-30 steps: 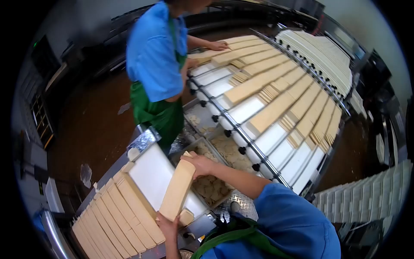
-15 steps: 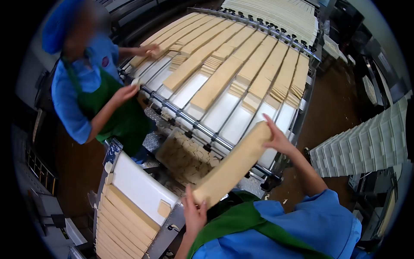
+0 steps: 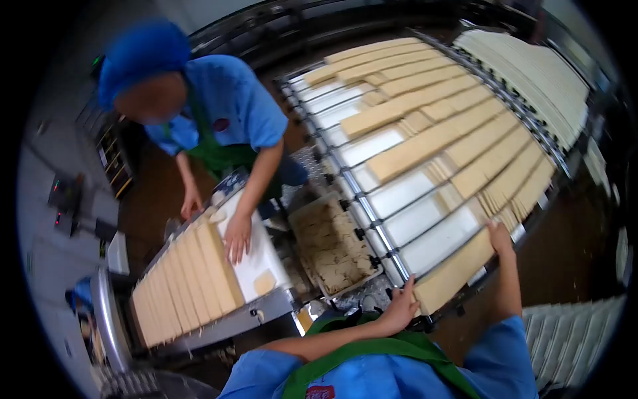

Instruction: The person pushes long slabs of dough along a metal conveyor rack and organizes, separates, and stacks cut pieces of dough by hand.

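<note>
A long pale stack (image 3: 452,274) of thin slices, like dough wrappers or biscuits, lies in the nearest lane of the white slatted table (image 3: 415,196). At its near end my left hand (image 3: 400,309) presses its fingers against the end face. My right hand (image 3: 500,237) is closed round the far end, its fingertips partly hidden. Loose slices (image 3: 510,211) lean in the lane just beyond. Farther lanes carry more long stacks (image 3: 415,149).
A co-worker's hands (image 3: 238,237) are at another feed tray on the left, beside several packed stacks (image 3: 189,279). Between the tables stands a bin (image 3: 332,249) of broken pieces. Ribbed white trays (image 3: 571,336) stand at lower right.
Both my hands have lowered the long stack from mid-air into the nearest lane. My view has turned left. The co-worker has moved from the slatted table to the left tray.
</note>
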A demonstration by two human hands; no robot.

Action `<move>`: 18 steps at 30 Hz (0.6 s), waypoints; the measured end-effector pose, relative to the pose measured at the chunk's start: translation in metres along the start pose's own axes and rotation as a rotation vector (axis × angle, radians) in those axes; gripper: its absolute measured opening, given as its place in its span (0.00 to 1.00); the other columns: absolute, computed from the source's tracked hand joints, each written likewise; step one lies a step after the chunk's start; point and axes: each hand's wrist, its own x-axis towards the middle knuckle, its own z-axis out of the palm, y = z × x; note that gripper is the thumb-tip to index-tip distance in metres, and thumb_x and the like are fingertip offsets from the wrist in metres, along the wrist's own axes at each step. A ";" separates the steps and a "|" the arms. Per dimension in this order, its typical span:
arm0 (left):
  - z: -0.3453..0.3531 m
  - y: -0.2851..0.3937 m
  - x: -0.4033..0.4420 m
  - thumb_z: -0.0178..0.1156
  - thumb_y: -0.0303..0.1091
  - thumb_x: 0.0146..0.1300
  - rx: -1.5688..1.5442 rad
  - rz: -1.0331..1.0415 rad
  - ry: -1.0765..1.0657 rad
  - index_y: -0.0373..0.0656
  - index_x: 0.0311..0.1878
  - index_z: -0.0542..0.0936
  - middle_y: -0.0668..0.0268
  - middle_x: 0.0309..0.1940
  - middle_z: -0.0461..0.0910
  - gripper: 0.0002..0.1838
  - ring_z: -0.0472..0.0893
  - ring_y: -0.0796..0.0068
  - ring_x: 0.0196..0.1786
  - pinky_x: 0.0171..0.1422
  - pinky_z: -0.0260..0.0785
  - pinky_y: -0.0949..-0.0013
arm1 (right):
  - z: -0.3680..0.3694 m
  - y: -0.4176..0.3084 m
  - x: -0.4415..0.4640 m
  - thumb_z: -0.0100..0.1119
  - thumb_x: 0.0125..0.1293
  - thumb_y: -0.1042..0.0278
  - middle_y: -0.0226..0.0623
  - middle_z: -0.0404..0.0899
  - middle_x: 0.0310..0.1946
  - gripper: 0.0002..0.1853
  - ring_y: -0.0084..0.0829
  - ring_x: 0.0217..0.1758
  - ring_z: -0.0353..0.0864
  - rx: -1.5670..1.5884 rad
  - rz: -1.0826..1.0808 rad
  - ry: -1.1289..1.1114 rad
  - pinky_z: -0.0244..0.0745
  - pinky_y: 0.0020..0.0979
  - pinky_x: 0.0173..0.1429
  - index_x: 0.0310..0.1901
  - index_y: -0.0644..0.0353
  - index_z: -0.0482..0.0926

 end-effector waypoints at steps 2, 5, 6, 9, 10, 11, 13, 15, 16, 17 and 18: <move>0.010 0.004 0.008 0.51 0.31 0.65 0.007 -0.008 0.000 0.50 0.74 0.40 0.38 0.50 0.60 0.40 0.70 0.42 0.47 0.59 0.62 0.56 | 0.006 0.018 0.011 0.44 0.70 0.44 0.79 0.57 0.59 0.34 0.67 0.67 0.53 -0.034 -0.081 0.019 0.54 0.47 0.70 0.49 0.80 0.68; 0.022 0.006 0.021 0.51 0.27 0.63 0.007 0.001 0.001 0.51 0.74 0.40 0.36 0.53 0.58 0.41 0.69 0.38 0.52 0.61 0.62 0.55 | -0.011 0.016 0.007 0.49 0.70 0.54 0.75 0.55 0.62 0.25 0.64 0.69 0.53 -0.065 -0.141 0.236 0.54 0.47 0.71 0.48 0.77 0.68; 0.031 0.003 0.027 0.51 0.27 0.63 0.001 -0.003 0.011 0.51 0.74 0.40 0.36 0.53 0.58 0.41 0.69 0.38 0.52 0.61 0.62 0.55 | -0.015 0.019 0.009 0.49 0.70 0.54 0.75 0.55 0.62 0.25 0.64 0.69 0.53 -0.065 -0.153 0.231 0.54 0.47 0.71 0.48 0.77 0.68; 0.054 -0.003 0.049 0.49 0.23 0.61 0.011 0.086 0.137 0.50 0.74 0.41 0.34 0.54 0.59 0.41 0.68 0.39 0.54 0.63 0.60 0.54 | -0.035 0.015 0.013 0.50 0.69 0.57 0.63 0.57 0.65 0.21 0.56 0.69 0.57 0.006 0.028 0.127 0.58 0.47 0.68 0.48 0.72 0.70; 0.059 -0.004 0.060 0.49 0.22 0.60 0.007 0.100 0.115 0.51 0.75 0.42 0.35 0.54 0.61 0.42 0.69 0.40 0.55 0.64 0.59 0.54 | -0.050 0.005 0.006 0.51 0.69 0.57 0.57 0.59 0.65 0.21 0.53 0.69 0.58 -0.094 0.019 0.242 0.58 0.46 0.68 0.52 0.70 0.69; 0.064 -0.001 0.071 0.48 0.20 0.59 0.000 0.115 0.100 0.51 0.75 0.43 0.35 0.54 0.64 0.42 0.69 0.42 0.55 0.65 0.59 0.54 | -0.056 -0.002 0.005 0.51 0.69 0.57 0.51 0.60 0.66 0.22 0.50 0.68 0.60 -0.193 0.001 0.360 0.59 0.45 0.67 0.55 0.68 0.69; 0.071 0.005 0.090 0.48 0.19 0.57 -0.078 0.483 0.226 0.52 0.75 0.43 0.39 0.50 0.68 0.43 0.70 0.44 0.54 0.63 0.60 0.54 | -0.037 0.025 0.033 0.47 0.70 0.52 0.43 0.56 0.70 0.29 0.47 0.73 0.53 -0.269 -0.097 0.563 0.54 0.47 0.70 0.66 0.63 0.60; 0.065 0.003 0.106 0.48 0.18 0.56 -0.122 0.231 0.048 0.52 0.75 0.42 0.47 0.33 0.75 0.45 0.76 0.48 0.36 0.45 0.68 0.55 | 0.001 0.074 0.074 0.40 0.71 0.43 0.33 0.41 0.76 0.35 0.46 0.78 0.34 -0.201 0.077 0.308 0.41 0.57 0.73 0.73 0.54 0.49; 0.060 -0.010 0.115 0.48 0.18 0.56 -0.067 0.218 0.004 0.52 0.75 0.42 0.49 0.30 0.75 0.45 0.76 0.50 0.33 0.42 0.68 0.56 | -0.006 0.058 0.072 0.40 0.71 0.42 0.33 0.40 0.76 0.36 0.46 0.78 0.33 -0.220 0.129 0.233 0.41 0.59 0.72 0.73 0.56 0.49; 0.059 -0.021 0.123 0.48 0.18 0.56 -0.014 0.208 -0.048 0.52 0.75 0.43 0.51 0.27 0.75 0.44 0.76 0.53 0.30 0.39 0.68 0.57 | -0.020 0.047 0.064 0.40 0.70 0.40 0.33 0.39 0.76 0.38 0.45 0.78 0.32 -0.245 0.188 0.163 0.41 0.61 0.71 0.72 0.57 0.49; 0.051 -0.014 0.116 0.48 0.18 0.56 -0.024 0.209 -0.037 0.52 0.75 0.43 0.51 0.27 0.75 0.44 0.76 0.53 0.30 0.39 0.68 0.57 | -0.037 0.027 0.052 0.40 0.70 0.40 0.33 0.39 0.76 0.38 0.45 0.78 0.32 -0.252 0.174 0.165 0.41 0.61 0.71 0.72 0.57 0.49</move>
